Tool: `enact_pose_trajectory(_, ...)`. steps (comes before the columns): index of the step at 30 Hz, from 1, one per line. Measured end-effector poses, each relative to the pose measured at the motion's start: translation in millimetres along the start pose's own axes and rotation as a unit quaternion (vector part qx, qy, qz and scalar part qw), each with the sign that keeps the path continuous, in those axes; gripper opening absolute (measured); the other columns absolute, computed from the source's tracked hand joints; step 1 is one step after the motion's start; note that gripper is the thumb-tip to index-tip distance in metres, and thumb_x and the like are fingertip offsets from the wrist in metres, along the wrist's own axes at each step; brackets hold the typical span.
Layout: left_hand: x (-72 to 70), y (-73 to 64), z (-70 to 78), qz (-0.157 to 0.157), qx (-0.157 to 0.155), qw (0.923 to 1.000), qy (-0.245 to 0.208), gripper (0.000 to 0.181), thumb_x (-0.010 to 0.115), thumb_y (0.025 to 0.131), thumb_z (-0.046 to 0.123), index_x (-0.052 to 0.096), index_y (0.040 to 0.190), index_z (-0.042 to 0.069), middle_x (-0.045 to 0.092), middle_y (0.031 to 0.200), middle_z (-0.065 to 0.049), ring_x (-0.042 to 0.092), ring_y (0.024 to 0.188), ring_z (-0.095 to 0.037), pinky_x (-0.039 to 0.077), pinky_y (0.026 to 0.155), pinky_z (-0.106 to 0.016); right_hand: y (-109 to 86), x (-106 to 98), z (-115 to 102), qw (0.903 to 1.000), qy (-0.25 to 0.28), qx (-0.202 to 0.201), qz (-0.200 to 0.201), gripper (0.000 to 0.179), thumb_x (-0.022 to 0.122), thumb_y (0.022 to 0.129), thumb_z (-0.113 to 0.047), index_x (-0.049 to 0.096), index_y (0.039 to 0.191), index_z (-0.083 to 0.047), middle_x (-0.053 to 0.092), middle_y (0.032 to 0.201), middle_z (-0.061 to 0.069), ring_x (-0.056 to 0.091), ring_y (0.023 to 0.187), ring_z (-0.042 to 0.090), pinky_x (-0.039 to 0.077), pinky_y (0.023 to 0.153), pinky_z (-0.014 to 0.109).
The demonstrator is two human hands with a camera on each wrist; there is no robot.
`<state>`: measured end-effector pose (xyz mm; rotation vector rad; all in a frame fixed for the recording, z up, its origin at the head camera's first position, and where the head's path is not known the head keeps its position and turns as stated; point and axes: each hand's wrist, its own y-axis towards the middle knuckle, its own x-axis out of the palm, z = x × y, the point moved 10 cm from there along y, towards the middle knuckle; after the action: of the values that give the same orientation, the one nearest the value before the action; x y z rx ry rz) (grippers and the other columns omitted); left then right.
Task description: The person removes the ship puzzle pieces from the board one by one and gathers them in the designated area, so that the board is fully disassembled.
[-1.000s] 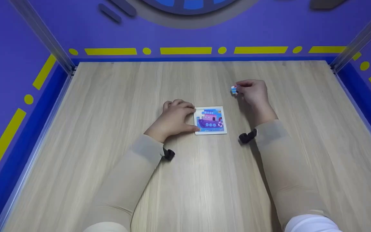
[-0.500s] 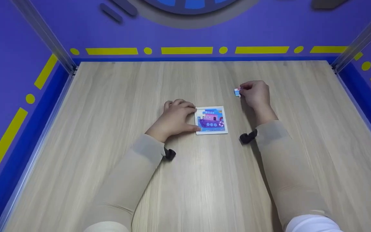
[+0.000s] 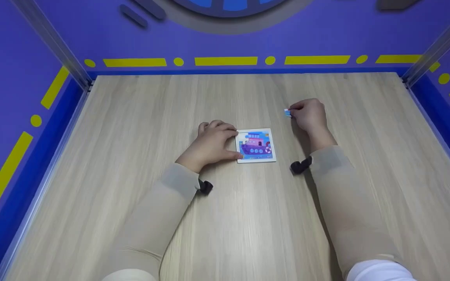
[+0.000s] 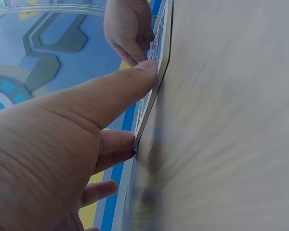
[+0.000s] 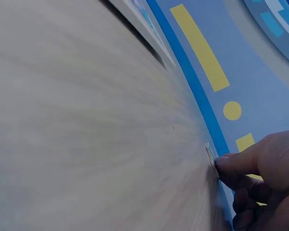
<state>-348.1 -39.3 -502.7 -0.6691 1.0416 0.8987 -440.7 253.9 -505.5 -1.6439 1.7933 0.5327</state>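
Observation:
A square jigsaw puzzle (image 3: 256, 146) with a white border and a purple-and-pink boat picture lies flat on the table. A pale patch shows at the upper left of its picture. My left hand (image 3: 212, 145) touches its left side, thumb near the lower left corner and forefinger at the upper left. In the left wrist view, the extended thumb (image 4: 127, 89) rests on the puzzle's edge. Beyond the puzzle, to the right, my right hand (image 3: 309, 116) pinches a small blue-and-white puzzle piece (image 3: 287, 112) between thumb and fingertips. The right wrist view shows the puzzle piece (image 5: 211, 159) edge-on.
The wood-grain table (image 3: 225, 218) is bounded by a purple back wall (image 3: 225, 47) with yellow markings and by side walls. Small black wrist cameras stick out from both sleeves, the left camera (image 3: 206, 187) and the right camera (image 3: 300, 166), low over the table.
My right hand has shifted slightly right and toward me, and the pinched puzzle piece has turned, showing less of its face. My left hand and the puzzle have stayed in place.

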Motion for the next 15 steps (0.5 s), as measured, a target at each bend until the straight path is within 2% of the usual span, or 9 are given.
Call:
enact_pose_trajectory(6,-0.3,-0.4,0.5,-0.001,-0.001,1.0000,0.004,0.082,0.087,0.093,0.064,0.069,0.157,0.015,0.062,0.166,0.001,0.045,0.162,-0.030,0.025,0.132,-0.067,-2.3,-0.8,-1.3,0.9999,-0.015,-0.008,0.004,0.028,0.066,0.112,-0.012,0.083,0.131,0.000,0.077,0.143,0.023,0.071,0.128,0.034,0.059,0.099,0.043)
enact_pose_trajectory(15,-0.5,-0.2,1.1,-0.003,-0.001,1.0000,0.006,0.083,0.086,0.093,0.065,0.068,0.157,0.016,0.062,0.167,0.000,0.045,0.162,-0.031,0.025,0.132,-0.069,-0.7,3.3,-2.6,0.9997,-0.018,-0.018,-0.006,0.028,0.063,0.114,-0.010,0.082,0.133,-0.001,0.076,0.144,0.023,0.070,0.129,0.034,0.059,0.105,0.046)
